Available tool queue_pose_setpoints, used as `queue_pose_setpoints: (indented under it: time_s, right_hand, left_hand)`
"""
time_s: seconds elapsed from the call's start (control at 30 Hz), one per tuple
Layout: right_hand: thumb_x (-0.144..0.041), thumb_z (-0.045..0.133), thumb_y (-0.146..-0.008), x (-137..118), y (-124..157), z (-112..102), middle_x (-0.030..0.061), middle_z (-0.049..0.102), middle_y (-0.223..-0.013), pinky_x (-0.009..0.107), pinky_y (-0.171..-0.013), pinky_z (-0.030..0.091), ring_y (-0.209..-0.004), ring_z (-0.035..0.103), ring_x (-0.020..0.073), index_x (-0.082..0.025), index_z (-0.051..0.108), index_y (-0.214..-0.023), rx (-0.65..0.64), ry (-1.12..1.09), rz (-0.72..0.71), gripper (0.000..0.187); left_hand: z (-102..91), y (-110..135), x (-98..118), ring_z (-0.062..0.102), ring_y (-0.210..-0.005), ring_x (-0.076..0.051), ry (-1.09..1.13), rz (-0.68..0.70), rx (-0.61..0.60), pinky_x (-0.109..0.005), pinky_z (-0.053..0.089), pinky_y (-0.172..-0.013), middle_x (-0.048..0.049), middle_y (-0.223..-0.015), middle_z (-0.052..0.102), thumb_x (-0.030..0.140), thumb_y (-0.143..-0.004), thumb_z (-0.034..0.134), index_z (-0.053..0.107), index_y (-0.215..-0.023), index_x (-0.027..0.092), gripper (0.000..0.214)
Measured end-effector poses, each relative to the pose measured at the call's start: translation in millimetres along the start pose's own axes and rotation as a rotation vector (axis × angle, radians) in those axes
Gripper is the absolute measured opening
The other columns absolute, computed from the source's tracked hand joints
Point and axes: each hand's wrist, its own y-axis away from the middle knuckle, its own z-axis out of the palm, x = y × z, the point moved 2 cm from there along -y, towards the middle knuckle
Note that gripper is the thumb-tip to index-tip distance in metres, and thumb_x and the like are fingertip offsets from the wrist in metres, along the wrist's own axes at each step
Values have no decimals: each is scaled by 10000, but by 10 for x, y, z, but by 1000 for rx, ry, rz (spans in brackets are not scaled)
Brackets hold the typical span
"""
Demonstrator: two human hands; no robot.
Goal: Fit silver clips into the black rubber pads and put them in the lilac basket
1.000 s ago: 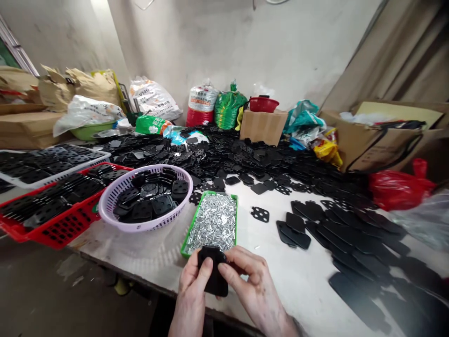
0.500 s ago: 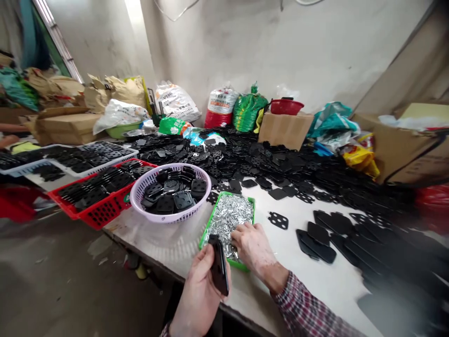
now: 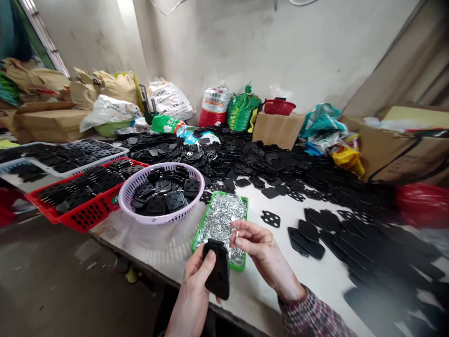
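Observation:
My left hand [image 3: 196,285] grips a flat black plastic part [image 3: 218,269] upright near the table's front edge, thumb pressed on its face. My right hand [image 3: 254,245] hovers just above the near end of a green tray [image 3: 196,234] full of small silver metal pins [image 3: 220,217] and pinches one pin [image 3: 237,234] between thumb and forefinger. The pin sits a little to the right of the black part's top.
A purple basket [image 3: 128,192] of black parts stands left of the tray, with a red crate [image 3: 87,213] and a white crate [image 3: 115,152] further left. Loose black parts [image 3: 266,161] cover the table's back and right. Boxes and bags line the wall.
My right hand dipped into the pin tray and has come up pinching a pin. My left hand has turned the black part from edge-on to face-on.

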Motion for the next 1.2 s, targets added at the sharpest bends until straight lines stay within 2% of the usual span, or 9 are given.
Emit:
queue_pose_setpoints:
  time_s: [0.17, 0.33, 0.47, 0.63, 0.73, 0.87, 0.97, 1.07, 1.2]
  right_hand:
    - [-271, 817, -798, -4, 85, 36, 38, 722, -810, 283, -761, 517, -752, 652, 175, -193, 748, -947, 10, -23, -25, 182]
    - [-300, 847, -752, -13, 114, 74, 27, 718, -855, 278, -762, 510, -731, 632, 163, -208, 782, -827, 124, -27, -67, 136]
    - [-300, 883, -690, 1, 127, 97, 1, 691, -766, 241, -690, 482, -693, 593, 144, -223, 787, -800, 229, -50, -79, 166]
    - [-297, 840, -738, -1, 158, 99, 18, 722, -849, 264, -761, 478, -820, 624, 187, -230, 794, -814, 234, 134, -130, 111]
    - [-319, 828, -739, -19, 180, 94, 29, 731, -836, 271, -739, 482, -803, 634, 199, -221, 796, -809, 254, 210, -104, 124]
    - [-334, 833, -715, -4, 211, 112, 27, 730, -781, 258, -686, 492, -742, 636, 192, -211, 791, -782, 314, 200, -73, 146]
    - [-335, 820, -738, 53, 239, 157, 21, 723, -768, 262, -680, 515, -735, 646, 197, -212, 785, -783, 340, 172, -92, 136]
    - [-327, 749, -824, 117, 278, 218, 46, 743, -881, 317, -791, 549, -848, 675, 236, -221, 799, -869, 365, 268, -176, 126]
    - [-226, 631, -923, 142, 319, 271, 54, 700, -1147, 369, -957, 514, -1080, 624, 250, -270, 753, -1126, 326, 510, -438, 241]
  left_hand:
    - [-40, -16, -23, 663, -867, -224, -163, 83, 58, -250, 505, -632, -64, -1006, 725, 369, -745, 773, 673, -1155, 211, 451]
    - [56, -10, -1, 647, -795, -212, -246, 130, -20, -239, 493, -592, -55, -921, 726, 389, -772, 738, 669, -1163, 208, 436]
    - [94, -19, -27, 628, -803, -200, -318, 159, 11, -220, 473, -544, -52, -1002, 710, 412, -788, 724, 669, -1142, 223, 405]
    - [127, -28, -37, 610, -795, -195, -387, 220, -42, -221, 488, -564, -24, -887, 690, 414, -828, 683, 673, -1046, 226, 288]
    - [152, -9, -6, 612, -777, -208, -429, 216, -44, -235, 496, -537, -39, -898, 686, 433, -829, 673, 654, -1058, 222, 311]
    - [129, 10, 17, 623, -959, -264, -592, 290, 75, -285, 535, -713, -81, -1020, 701, 428, -792, 710, 654, -1063, 213, 350]
    - [70, -16, -28, 602, -1058, -304, -725, 358, 122, -371, 503, -864, -91, -1046, 715, 462, -819, 655, 641, -1111, 222, 378]
    - [29, -50, -75, 607, -1085, -329, -738, 340, 131, -430, 500, -898, -102, -1052, 722, 518, -842, 594, 630, -1160, 211, 443]
    - [34, -49, -86, 561, -1226, -306, -539, 263, 112, -409, 479, -999, -100, -1244, 678, 537, -861, 576, 651, -1200, 230, 463]
